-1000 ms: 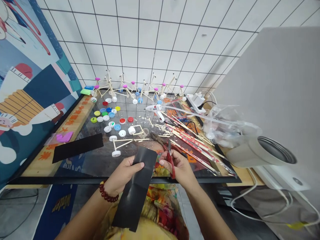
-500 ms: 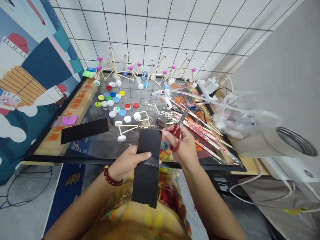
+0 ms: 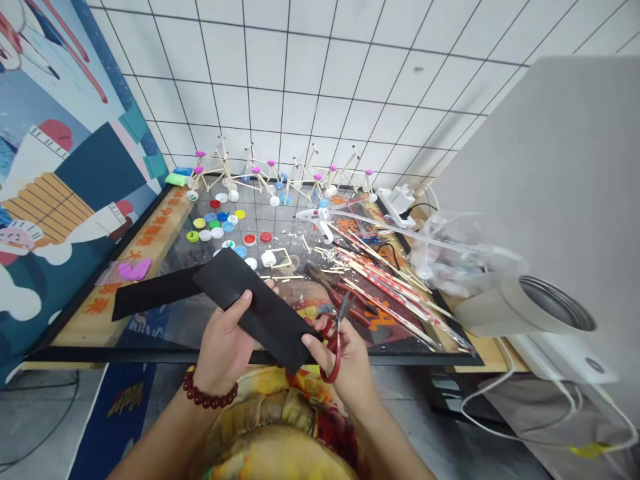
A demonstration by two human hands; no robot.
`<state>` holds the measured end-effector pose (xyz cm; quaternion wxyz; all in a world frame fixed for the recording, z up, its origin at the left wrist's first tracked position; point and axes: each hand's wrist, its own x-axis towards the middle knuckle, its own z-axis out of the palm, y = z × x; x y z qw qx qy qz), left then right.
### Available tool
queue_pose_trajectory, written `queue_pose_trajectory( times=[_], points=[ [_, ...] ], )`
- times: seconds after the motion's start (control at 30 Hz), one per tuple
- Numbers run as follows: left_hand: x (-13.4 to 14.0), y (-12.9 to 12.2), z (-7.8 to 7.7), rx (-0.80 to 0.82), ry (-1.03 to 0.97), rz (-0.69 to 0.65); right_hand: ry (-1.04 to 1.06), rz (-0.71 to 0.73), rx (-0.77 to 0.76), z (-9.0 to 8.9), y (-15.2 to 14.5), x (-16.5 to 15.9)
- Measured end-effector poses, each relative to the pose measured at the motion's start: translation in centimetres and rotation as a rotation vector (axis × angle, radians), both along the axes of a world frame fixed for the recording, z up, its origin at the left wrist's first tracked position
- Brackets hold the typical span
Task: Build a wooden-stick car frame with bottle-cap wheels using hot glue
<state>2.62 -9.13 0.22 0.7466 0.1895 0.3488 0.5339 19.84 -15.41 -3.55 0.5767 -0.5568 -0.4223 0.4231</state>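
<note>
My left hand [image 3: 225,347] grips a black rectangular strip [image 3: 267,310], thumb on top and fingertips showing past its far edge. The strip slants from upper left to lower right over the table's front edge. My right hand [image 3: 353,370] holds red-handled scissors [image 3: 336,357], blades pointing up and away from the strip. Its thumb and fingers also pinch the strip's lower right end. A second black strip [image 3: 155,292] lies on the table at left, partly under the held one. Pliers [image 3: 327,283] rest just beyond the scissors.
Coloured bottle caps [image 3: 215,225] lie mid-table. Stick models [image 3: 295,177] with caps and purple balls line the back. A white glue gun [image 3: 317,220], wooden sticks [image 3: 385,273] and scraps lie right of centre. Plastic bags [image 3: 455,250] and a beige cylinder [image 3: 500,307] stand right.
The held strip has turned from nearly upright to a slant, its top now leaning left. My right hand has moved down to its lower end, scissors still in it. The camera view has tilted up.
</note>
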Motion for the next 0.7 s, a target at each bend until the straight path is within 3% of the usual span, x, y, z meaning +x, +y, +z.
queue_pose_trajectory(
  times=[0.07,0.17,0.2,0.27,0.37,0.43,0.5,0.6,0.7],
  points=[
    [-2.1,-0.2,0.5,0.123,-0.16,-0.201,-0.022,0.116,-0.009,1.0,0.9,1.2],
    [-5.8,0.8,2.1,0.419,-0.41,-0.613,-0.077,0.507,-0.052,3.5,2.3,3.6],
    [-6.5,1.4,2.8,0.397,-0.326,-0.746,-0.115,0.591,-0.058,4.4,2.8,4.1],
    [-6.8,2.6,3.9,0.258,-0.031,-0.78,-0.186,0.675,-0.063,6.0,3.5,4.4],
    [-4.3,3.5,4.7,0.246,0.39,-0.946,-0.304,0.717,-0.09,7.2,4.5,3.3],
    [-2.0,3.5,4.4,0.306,0.431,-1.093,-0.354,0.726,-0.084,7.1,5.0,2.6],
    [-0.2,3.2,3.6,0.325,0.46,-1.037,-0.314,0.661,-0.057,6.6,5.2,2.8],
    [0.9,2.5,2.3,0.221,0.499,-0.83,-0.209,0.471,-0.055,5.2,4.7,4.5],
    [1.0,2.1,1.2,0.111,0.459,-0.654,-0.366,0.414,-0.031,3.8,3.4,6.7]
  ],
)
